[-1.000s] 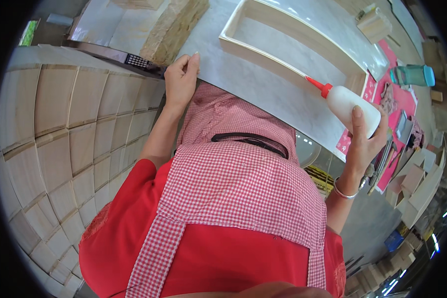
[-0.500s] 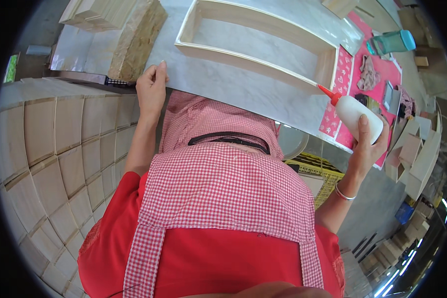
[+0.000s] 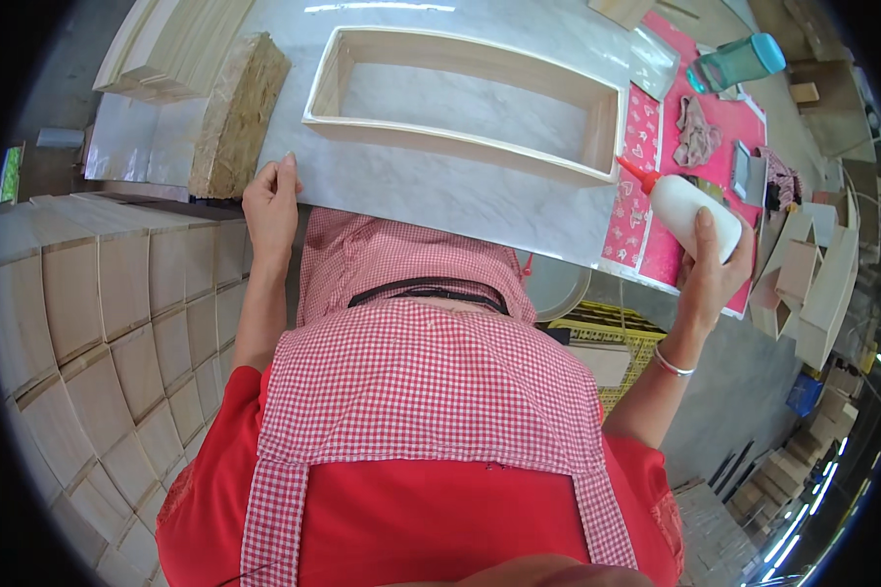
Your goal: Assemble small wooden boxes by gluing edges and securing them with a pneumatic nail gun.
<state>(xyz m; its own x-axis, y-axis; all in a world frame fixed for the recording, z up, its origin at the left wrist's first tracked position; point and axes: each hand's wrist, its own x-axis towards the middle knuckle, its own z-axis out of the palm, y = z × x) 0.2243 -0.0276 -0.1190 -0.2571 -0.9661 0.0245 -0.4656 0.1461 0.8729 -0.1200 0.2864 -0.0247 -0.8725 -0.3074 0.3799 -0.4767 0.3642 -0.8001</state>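
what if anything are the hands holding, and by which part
The right hand holds the white squeeze bottle by its body, toward the base end. No object shows in the left hand.

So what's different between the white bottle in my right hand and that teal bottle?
The white bottle is opaque, while the teal bottle is see-through. The white bottle tapers to a thin red nozzle; the teal bottle has a wide, blunt cap. Your right hand grips the white bottle; neither hand touches the teal bottle. Both have rounded bodies.
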